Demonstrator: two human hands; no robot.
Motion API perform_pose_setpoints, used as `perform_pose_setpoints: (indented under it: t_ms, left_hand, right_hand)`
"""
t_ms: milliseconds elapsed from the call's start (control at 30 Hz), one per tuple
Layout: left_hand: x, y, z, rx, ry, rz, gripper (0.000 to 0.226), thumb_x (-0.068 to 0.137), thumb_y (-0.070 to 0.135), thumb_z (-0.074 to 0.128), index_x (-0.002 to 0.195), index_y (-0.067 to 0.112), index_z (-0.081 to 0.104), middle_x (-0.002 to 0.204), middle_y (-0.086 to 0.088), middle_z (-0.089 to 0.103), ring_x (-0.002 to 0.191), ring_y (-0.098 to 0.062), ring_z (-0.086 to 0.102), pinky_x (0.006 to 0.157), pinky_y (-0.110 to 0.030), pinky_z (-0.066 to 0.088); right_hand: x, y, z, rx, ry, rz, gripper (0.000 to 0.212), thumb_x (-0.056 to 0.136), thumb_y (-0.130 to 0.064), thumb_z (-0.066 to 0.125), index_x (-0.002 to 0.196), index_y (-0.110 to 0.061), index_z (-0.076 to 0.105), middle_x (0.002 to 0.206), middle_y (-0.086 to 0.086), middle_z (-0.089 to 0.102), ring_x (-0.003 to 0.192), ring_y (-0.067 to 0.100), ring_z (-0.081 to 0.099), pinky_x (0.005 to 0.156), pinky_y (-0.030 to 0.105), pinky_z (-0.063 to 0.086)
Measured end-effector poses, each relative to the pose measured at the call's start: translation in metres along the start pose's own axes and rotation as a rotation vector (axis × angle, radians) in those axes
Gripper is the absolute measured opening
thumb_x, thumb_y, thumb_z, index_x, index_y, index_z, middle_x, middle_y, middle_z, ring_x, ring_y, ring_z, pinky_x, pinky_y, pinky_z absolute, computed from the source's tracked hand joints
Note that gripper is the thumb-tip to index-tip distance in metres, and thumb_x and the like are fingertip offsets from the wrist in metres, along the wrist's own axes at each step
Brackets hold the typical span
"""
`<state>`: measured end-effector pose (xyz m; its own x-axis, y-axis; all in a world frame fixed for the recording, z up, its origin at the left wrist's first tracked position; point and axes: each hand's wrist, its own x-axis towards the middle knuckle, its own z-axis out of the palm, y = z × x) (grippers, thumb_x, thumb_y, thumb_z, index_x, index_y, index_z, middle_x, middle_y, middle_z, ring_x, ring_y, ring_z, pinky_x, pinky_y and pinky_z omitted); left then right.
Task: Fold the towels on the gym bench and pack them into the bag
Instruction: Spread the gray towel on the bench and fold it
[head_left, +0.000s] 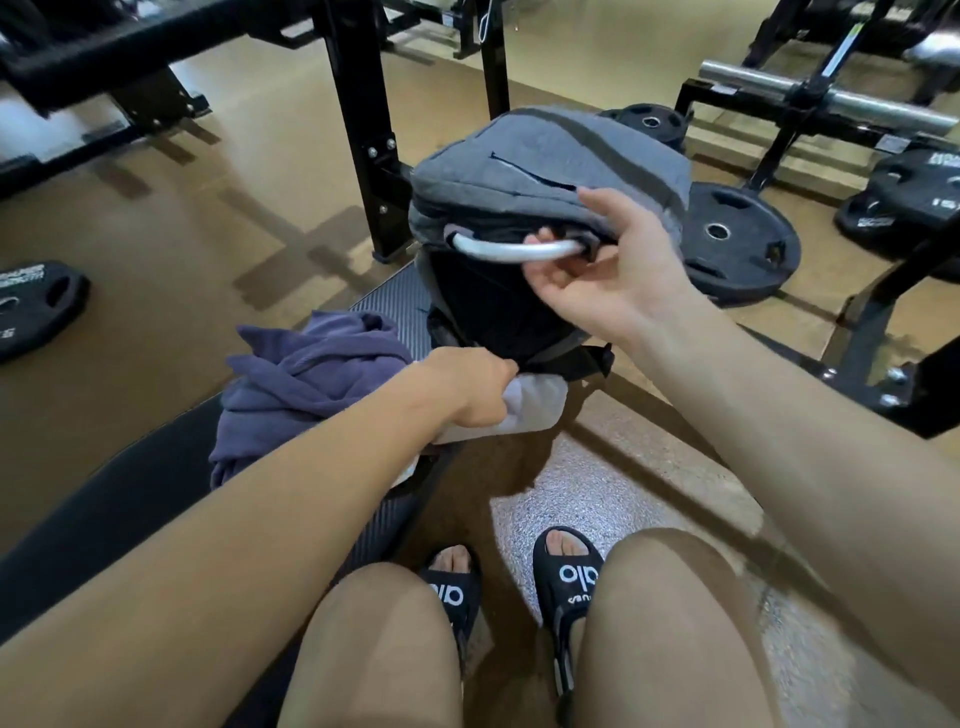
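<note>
A grey backpack stands at the far end of the black gym bench. My right hand grips its light grey top handle and holds the bag up. My left hand grips a white towel that lies under the bag's lower edge at the bench side. A crumpled purple towel sits on the bench just left of my left hand. The bag's opening is not visible from here.
Black weight plates lie on the floor at the right and far left. A black rack upright stands behind the bench. A steel bar rests on a frame at the upper right. My sandalled feet are on the floor below.
</note>
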<state>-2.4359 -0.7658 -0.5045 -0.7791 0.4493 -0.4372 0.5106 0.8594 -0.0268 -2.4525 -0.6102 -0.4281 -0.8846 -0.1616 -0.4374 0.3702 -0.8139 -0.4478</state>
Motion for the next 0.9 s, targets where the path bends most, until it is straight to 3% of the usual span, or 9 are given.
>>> perform_pose_setpoints:
  t_ms: [67,167,233,367,467,633,733,900]
  left_hand:
    - [-0.003,-0.009,-0.016,-0.031,0.054,0.035,0.027,0.096,0.031,0.052,0.120,0.017,0.053,0.120,-0.010,0.064,0.107,-0.032,0.061,0.075,-0.038,0.044]
    - [-0.004,-0.022,-0.037,-0.019,0.267,0.093,0.024,0.092,0.029,0.052,0.112,0.016,0.051,0.113,-0.013,0.065,0.106,-0.036,0.060,0.073,-0.041,0.047]
    - [-0.001,-0.028,-0.046,-0.022,0.334,0.110,0.029,0.092,0.029,0.051,0.118,0.015,0.049,0.113,-0.014,0.064,0.108,-0.037,0.058,0.078,-0.045,0.050]
    - [0.008,-0.032,-0.037,-0.047,0.054,0.056,0.056,0.097,0.030,0.049,0.151,0.024,0.033,0.130,-0.021,0.060,0.117,-0.039,0.056,0.079,-0.037,0.040]
    - [0.014,-0.026,-0.018,-0.042,-0.071,0.027,0.062,0.099,0.030,0.044,0.158,0.030,0.024,0.133,-0.020,0.060,0.116,-0.038,0.058,0.080,-0.037,0.041]
    - [0.018,-0.023,-0.010,0.006,-0.019,0.029,0.064,0.100,0.028,0.042,0.160,0.026,0.021,0.140,-0.020,0.055,0.125,-0.037,0.055,0.086,-0.039,0.041]
    - [0.019,-0.024,-0.008,0.032,-0.007,0.038,0.062,0.100,0.029,0.044,0.158,0.026,0.025,0.137,-0.018,0.058,0.122,-0.036,0.057,0.083,-0.039,0.041]
    - [0.017,-0.022,-0.007,0.068,-0.008,0.059,0.059,0.099,0.026,0.045,0.156,0.026,0.028,0.128,-0.018,0.061,0.115,-0.037,0.059,0.078,-0.040,0.042]
  right_hand:
    - [0.001,0.001,0.006,-0.156,-0.026,0.032,0.051,0.085,-0.027,0.076,0.127,-0.005,0.057,0.113,0.016,0.060,0.115,0.031,0.063,0.097,0.042,0.053]
    - [0.003,-0.009,0.024,-0.089,-0.046,-0.017,0.047,0.087,-0.024,0.075,0.123,0.000,0.055,0.124,0.019,0.061,0.114,0.031,0.063,0.097,0.042,0.054]
    - [0.004,-0.020,0.036,-0.087,-0.023,-0.059,0.046,0.088,-0.024,0.074,0.122,0.000,0.055,0.124,0.019,0.063,0.111,0.029,0.065,0.096,0.041,0.054]
    - [0.010,-0.020,0.046,-0.033,0.033,-0.074,0.040,0.090,-0.028,0.074,0.115,-0.001,0.056,0.112,0.015,0.063,0.106,0.027,0.066,0.098,0.045,0.054]
    - [0.015,-0.011,0.050,0.022,0.079,-0.083,0.031,0.095,-0.021,0.069,0.114,-0.001,0.055,0.106,0.016,0.060,0.090,0.028,0.067,0.093,0.049,0.056]
    - [0.022,-0.046,0.076,0.038,0.136,-0.148,0.014,0.101,-0.008,0.056,0.098,0.006,0.057,0.091,0.020,0.061,0.068,0.025,0.061,0.083,0.054,0.058]
    - [0.020,-0.059,0.087,0.028,0.124,-0.183,0.015,0.104,-0.005,0.048,0.095,0.004,0.055,0.086,0.021,0.057,0.076,0.025,0.061,0.096,0.057,0.052]
    - [0.020,-0.056,0.083,0.019,0.104,-0.212,0.012,0.103,-0.004,0.051,0.105,0.006,0.056,0.096,0.021,0.058,0.088,0.026,0.066,0.095,0.057,0.054]
